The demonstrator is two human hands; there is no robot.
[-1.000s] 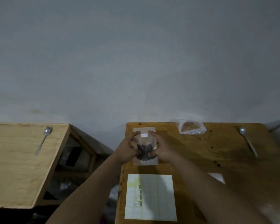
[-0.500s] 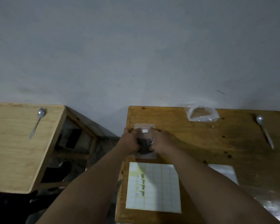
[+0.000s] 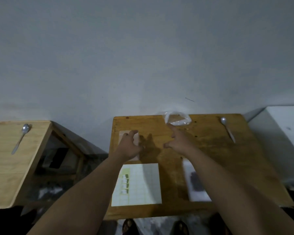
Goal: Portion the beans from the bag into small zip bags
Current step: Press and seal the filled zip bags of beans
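Note:
A clear plastic bag lies crumpled at the back edge of the wooden table. My right hand hovers just in front of it, fingers spread and index finger stretched toward it, holding nothing. My left hand is over a stack of empty small zip bags at the table's left, fingers loosely bent, nothing gripped. A small zip bag with dark beans lies flat near the front right, partly hidden by my right forearm.
A sheet of white labels lies at the front of the table. A metal spoon rests at the back right. A second wooden table to the left carries another spoon. A white unit stands at the right.
Both hands gripped a bean-filled small bag over the stack; now they have let go and parted. The right hand has moved toward the clear bag. A bean-filled bag now lies at the front right.

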